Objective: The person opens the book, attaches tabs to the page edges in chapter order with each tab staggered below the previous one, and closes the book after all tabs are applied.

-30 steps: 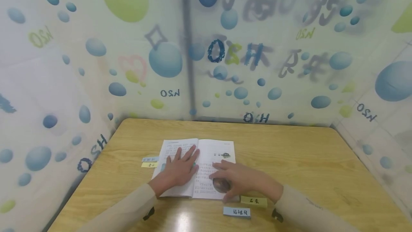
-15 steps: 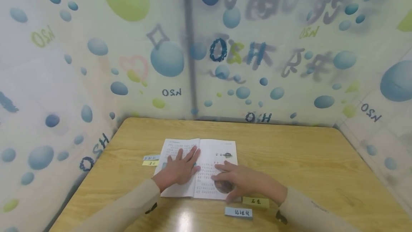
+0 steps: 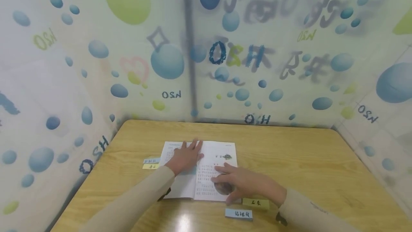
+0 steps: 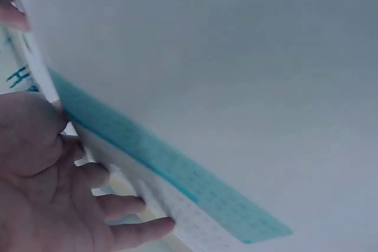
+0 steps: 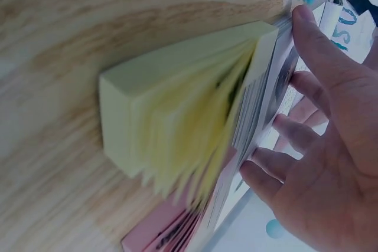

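Observation:
An open book (image 3: 181, 188) lies on the wooden table, printed text on both pages. My left hand (image 3: 186, 156) lies over the upper part of its left page, fingers stretched toward the top edge. In the left wrist view, the left hand (image 4: 53, 187) shows spread fingers at the page, which bears a teal band (image 4: 171, 163) of text. My right hand (image 3: 246, 181) rests on the right page, partly covering a round dark picture (image 3: 222, 187). The right wrist view shows that hand's loosely bent fingers (image 5: 298, 134) on the page and its thumb near the book's edge.
A yellow sticky-note pad (image 3: 255, 203) and a blue one (image 3: 239, 213) sit near the book's lower right corner. A pink pad (image 5: 171, 228) appears in the right wrist view. Blue (image 3: 151, 160) and yellow slips (image 3: 150, 166) lie left of the book. Patterned curtains (image 3: 154, 117) surround the table.
My left hand has slid up the left page toward its top edge, uncovering more of the lower page. The right hand keeps its place on the right page.

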Tool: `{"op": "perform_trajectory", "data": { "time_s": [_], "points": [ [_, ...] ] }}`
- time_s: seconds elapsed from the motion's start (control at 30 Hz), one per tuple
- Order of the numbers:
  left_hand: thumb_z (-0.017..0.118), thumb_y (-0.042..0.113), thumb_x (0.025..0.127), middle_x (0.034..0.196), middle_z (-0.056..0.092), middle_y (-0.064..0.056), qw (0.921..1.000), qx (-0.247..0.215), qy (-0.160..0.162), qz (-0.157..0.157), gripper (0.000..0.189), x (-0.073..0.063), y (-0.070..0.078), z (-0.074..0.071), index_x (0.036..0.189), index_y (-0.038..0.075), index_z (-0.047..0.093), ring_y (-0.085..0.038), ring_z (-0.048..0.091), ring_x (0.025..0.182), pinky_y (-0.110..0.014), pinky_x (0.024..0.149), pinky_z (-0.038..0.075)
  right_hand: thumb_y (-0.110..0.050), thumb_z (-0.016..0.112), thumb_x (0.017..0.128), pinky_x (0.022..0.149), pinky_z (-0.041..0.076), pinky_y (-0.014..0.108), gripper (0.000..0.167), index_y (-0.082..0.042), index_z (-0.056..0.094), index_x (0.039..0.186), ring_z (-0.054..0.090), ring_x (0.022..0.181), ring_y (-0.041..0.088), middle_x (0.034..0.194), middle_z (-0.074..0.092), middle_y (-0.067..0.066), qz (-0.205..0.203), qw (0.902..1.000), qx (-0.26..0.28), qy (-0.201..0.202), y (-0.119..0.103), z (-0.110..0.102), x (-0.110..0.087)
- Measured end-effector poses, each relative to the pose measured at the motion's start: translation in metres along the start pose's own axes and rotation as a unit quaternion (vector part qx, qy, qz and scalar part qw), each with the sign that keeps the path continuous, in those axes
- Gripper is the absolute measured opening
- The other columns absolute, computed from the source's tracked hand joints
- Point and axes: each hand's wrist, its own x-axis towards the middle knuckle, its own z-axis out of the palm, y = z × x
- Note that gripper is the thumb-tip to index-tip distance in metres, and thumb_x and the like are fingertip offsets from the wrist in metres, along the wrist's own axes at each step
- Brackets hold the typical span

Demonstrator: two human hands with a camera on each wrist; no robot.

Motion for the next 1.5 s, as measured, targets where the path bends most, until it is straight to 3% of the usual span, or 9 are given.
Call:
{"op": "perform_trajectory", "data": {
  "time_s": [0.17, 0.43, 0.53, 0.77, 1.13, 1.37, 1.5],
  "points": [
    [0.035, 0.042, 0.111, 0.167, 0.018, -0.012, 0.9994, 0.007, 0.033, 0.005, 0.063, 0.007, -0.003, 0.006, 0.162, 0.009, 0.022, -0.051, 0.021, 0.145, -0.073, 0.106, 0.028, -0.040, 0.080, 0.085, 0.114, 0.030, 0.052, 0.074, -0.026, 0.051, 0.151, 0.025, 0.148, 0.036, 0.162, 0.031, 0.008, 0.004, 0.9999, 0.008, -0.006, -0.003, 0.000, 0.002],
    [0.036, 0.051, 0.108, 0.167, 0.017, -0.006, 0.9961, 0.032, 0.077, 0.029, 0.071, -0.006, -0.009, 0.024, 0.163, 0.009, 0.018, -0.047, 0.023, 0.146, -0.070, 0.107, 0.029, -0.038, 0.081, 0.085, 0.114, 0.029, 0.052, 0.074, -0.026, 0.051, 0.151, 0.023, 0.148, 0.036, 0.163, 0.028, 0.009, 0.022, 0.9994, 0.022, -0.013, -0.007, -0.001, 0.001],
    [0.034, 0.053, 0.108, 0.168, 0.015, -0.004, 0.9950, 0.046, 0.081, 0.038, 0.072, -0.013, -0.009, 0.029, 0.163, 0.010, 0.018, -0.046, 0.022, 0.146, -0.069, 0.108, 0.029, -0.038, 0.080, 0.086, 0.114, 0.029, 0.052, 0.074, -0.026, 0.050, 0.152, 0.023, 0.149, 0.036, 0.164, 0.028, 0.009, 0.024, 0.9994, 0.024, -0.013, -0.007, -0.001, 0.001],
    [0.033, 0.054, 0.108, 0.168, 0.015, -0.008, 0.9887, 0.064, 0.101, 0.090, 0.073, -0.040, -0.007, 0.038, 0.162, 0.006, 0.022, -0.047, 0.023, 0.146, -0.069, 0.107, 0.030, -0.037, 0.080, 0.085, 0.115, 0.028, 0.051, 0.074, -0.024, 0.051, 0.151, 0.023, 0.148, 0.037, 0.163, 0.028, 0.010, 0.014, 0.9997, 0.019, -0.001, -0.002, 0.001, 0.001],
    [0.031, 0.051, 0.109, 0.167, 0.015, -0.016, 0.9878, 0.040, 0.083, 0.126, 0.074, -0.072, -0.002, 0.045, 0.160, -0.001, 0.019, -0.049, 0.021, 0.145, -0.072, 0.109, 0.024, -0.041, 0.078, 0.087, 0.115, 0.027, 0.054, 0.074, -0.028, 0.047, 0.153, 0.020, 0.149, 0.037, 0.165, 0.025, 0.006, 0.020, 0.9990, 0.038, -0.011, -0.001, 0.002, -0.001],
    [0.026, 0.055, 0.108, 0.166, 0.019, -0.016, 0.9766, 0.091, 0.128, 0.147, 0.076, -0.083, -0.003, 0.063, 0.159, -0.002, 0.022, -0.046, 0.028, 0.144, -0.067, 0.106, 0.034, -0.042, 0.077, 0.087, 0.114, 0.028, 0.054, 0.073, -0.029, 0.048, 0.153, 0.021, 0.149, 0.036, 0.165, 0.026, 0.006, 0.019, 0.9991, 0.035, -0.010, 0.000, 0.003, -0.002],
    [0.035, 0.050, 0.108, 0.162, 0.026, -0.021, 0.9701, 0.078, 0.156, 0.169, 0.073, -0.091, -0.002, 0.063, 0.155, -0.006, 0.029, -0.049, 0.031, 0.141, -0.068, 0.103, 0.037, -0.042, 0.077, 0.087, 0.115, 0.027, 0.054, 0.073, -0.029, 0.048, 0.153, 0.020, 0.149, 0.036, 0.165, 0.026, 0.006, 0.014, 0.9991, 0.039, -0.005, 0.002, 0.004, -0.002]
  ]
}}
